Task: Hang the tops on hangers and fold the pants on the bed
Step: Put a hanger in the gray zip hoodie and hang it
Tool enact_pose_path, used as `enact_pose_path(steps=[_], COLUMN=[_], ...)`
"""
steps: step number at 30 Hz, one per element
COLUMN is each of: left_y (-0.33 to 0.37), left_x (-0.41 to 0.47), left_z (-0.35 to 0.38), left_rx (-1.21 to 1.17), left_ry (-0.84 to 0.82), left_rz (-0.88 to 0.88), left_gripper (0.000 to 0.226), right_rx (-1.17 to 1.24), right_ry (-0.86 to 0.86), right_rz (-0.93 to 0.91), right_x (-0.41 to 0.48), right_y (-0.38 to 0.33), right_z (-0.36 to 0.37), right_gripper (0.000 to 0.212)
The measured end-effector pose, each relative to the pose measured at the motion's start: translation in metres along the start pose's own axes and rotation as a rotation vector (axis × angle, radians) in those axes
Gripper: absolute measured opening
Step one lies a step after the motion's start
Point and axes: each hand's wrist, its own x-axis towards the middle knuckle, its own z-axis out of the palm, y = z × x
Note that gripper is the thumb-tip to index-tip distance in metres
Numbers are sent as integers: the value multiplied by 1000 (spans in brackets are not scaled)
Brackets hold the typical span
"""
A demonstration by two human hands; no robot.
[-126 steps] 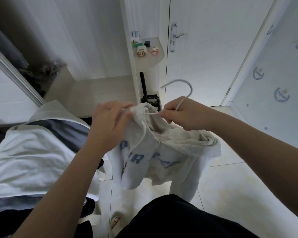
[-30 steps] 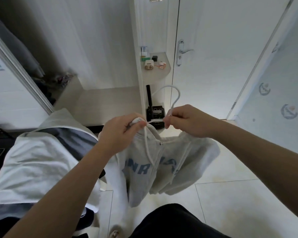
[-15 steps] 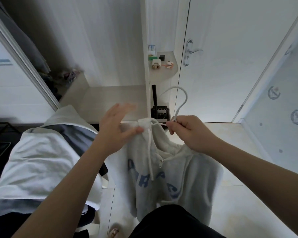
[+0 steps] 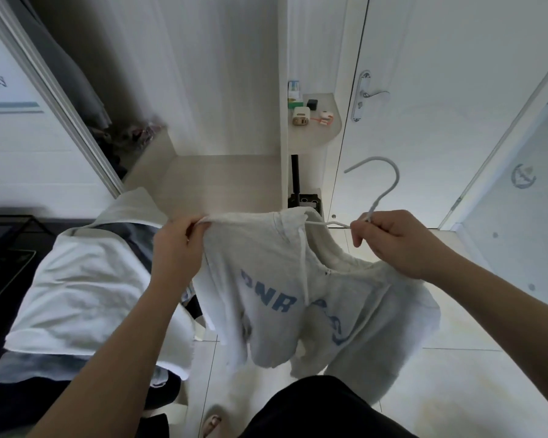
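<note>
The right hand (image 4: 399, 245) grips the hanger (image 4: 381, 197) neck as anchor; the left hand (image 4: 179, 245) pinches the hoodie (image 4: 266, 273) shoulder, spreading it.

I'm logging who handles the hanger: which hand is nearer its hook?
Right. The right hand pinches the hanger just below the hook; the left hand is off to the side, its grip on the sweatshirt shoulder.

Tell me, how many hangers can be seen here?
1: the white hanger is held by the right hand, inside the grey hoodie. Others may be hidden.
</note>
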Motion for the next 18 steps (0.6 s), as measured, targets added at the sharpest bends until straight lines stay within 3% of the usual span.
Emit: enact_pose_path(steps=[3, 5, 6, 8, 10, 11, 15, 18], left_y=[-4, 1, 10, 36, 64, 73, 81, 80], left_x=[20, 35, 39, 40, 27, 19, 8, 17], left_z=[-20, -34, -36, -31, -18, -9, 14, 15], left_rx=[-108, -105, -57, 15, -22, -32, -88, -154], left_ry=[192, 254, 187, -121, -504, -603, -500, -394], left_rz=[-266, -231, -88, 290, 322, 296, 274, 236], left_gripper=[24, 28, 30, 37, 40, 30, 24, 27], right_rx=[-2, -2, -9, -26, -53, -71, -94, -118], right_ry=[-27, -32, -36, -45, -52, -51, -30, -37], right_rz=[-4, -17, -26, -49, -75, -97, -127, -183], right_x=[-5, -6, -5, 0, 9, 13, 27, 29], right_y=[-3, -8, -11, -16, -24, -26, -30, -21], right_z=[-1, 2, 5, 13, 22, 26, 24, 5], right_gripper=[35, 35, 36, 37, 38, 38, 34, 10])
